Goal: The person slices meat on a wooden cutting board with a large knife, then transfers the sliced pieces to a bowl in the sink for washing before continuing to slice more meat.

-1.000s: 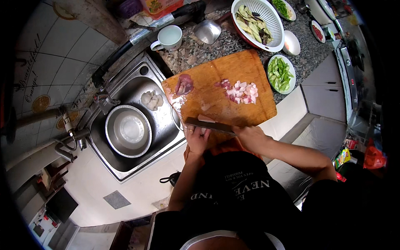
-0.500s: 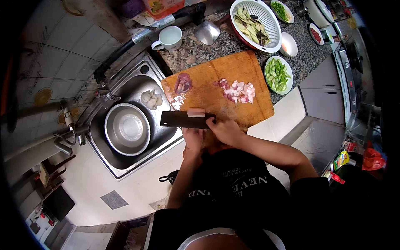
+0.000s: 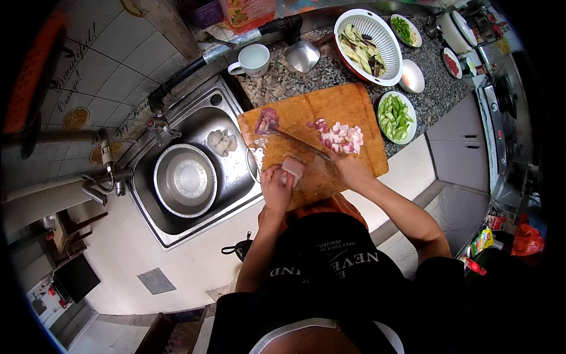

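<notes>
Our left hand [image 3: 276, 187] has its fingers curled down onto a pale slab of raw meat [image 3: 293, 167], pinning it at the near left corner of the wooden cutting board [image 3: 330, 112]. Our right hand [image 3: 348, 168] is wrapped tight on the handle of a knife [image 3: 300, 144], blade running up and left across the board, its tip near a darker meat piece [image 3: 266, 120] at the far left corner. Blade sits just beside the pinned slab; we cannot tell if the edge touches it.

Risks as we judge them: left fingertips lie close to the blade line, so a slip on wet meat could nick them. The slab is near the board's edge by the sink [image 3: 194, 177], so a push could send it off. The board overhangs the sink rim a bit, so it may rock under hard pressure.

Counts:
- One pile of diced pink meat [image 3: 341, 137], mid-board.
- Two whole meat pieces on the board, slab plus dark piece.
- One steel bowl [image 3: 185, 180] in the sink, one pale lump [image 3: 221, 141] beside it.
- One white mug [image 3: 253, 60].
- One ladle [image 3: 303, 56].
- One white colander of sliced vegetables [image 3: 368, 47].
- Two plates of chopped greens [image 3: 396, 117] [image 3: 405, 29].
- One empty small bowl [image 3: 411, 76].
</notes>
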{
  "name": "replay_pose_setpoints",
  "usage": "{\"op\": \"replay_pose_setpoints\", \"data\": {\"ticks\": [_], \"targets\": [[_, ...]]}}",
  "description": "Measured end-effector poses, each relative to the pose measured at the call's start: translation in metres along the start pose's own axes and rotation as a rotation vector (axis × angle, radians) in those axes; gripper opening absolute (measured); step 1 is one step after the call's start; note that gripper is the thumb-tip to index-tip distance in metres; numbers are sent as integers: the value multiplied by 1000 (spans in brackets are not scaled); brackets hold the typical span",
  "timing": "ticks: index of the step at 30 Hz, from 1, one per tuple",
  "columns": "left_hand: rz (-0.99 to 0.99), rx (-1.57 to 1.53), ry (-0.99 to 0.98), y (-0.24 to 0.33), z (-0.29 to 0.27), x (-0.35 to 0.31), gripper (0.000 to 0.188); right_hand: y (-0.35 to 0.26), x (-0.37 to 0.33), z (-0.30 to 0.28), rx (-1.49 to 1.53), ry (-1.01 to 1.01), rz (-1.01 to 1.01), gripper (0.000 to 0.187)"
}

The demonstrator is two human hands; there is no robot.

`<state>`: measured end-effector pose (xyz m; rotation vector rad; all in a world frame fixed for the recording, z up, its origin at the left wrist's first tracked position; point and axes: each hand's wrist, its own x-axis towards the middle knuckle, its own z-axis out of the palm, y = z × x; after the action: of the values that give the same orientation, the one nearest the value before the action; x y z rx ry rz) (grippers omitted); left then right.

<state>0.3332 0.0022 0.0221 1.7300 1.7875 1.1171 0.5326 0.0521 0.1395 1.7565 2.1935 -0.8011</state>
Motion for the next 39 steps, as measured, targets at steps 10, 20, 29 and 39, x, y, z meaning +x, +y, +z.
{"op": "replay_pose_setpoints", "data": {"ticks": [10, 20, 29, 39], "targets": [[291, -40, -188, 32, -23, 37, 14, 16, -39, 25, 158, 79, -68, 36], [-185, -107, -164, 22, -4, 55, 16, 9, -55, 32, 309, 197, -27, 31], [262, 61, -138, 33, -16, 26, 22, -3, -57, 25, 235, 82, -46, 26], [250, -2, -194, 26, -15, 19, 34, 16, -29, 46, 111, 103, -95, 35]]}}
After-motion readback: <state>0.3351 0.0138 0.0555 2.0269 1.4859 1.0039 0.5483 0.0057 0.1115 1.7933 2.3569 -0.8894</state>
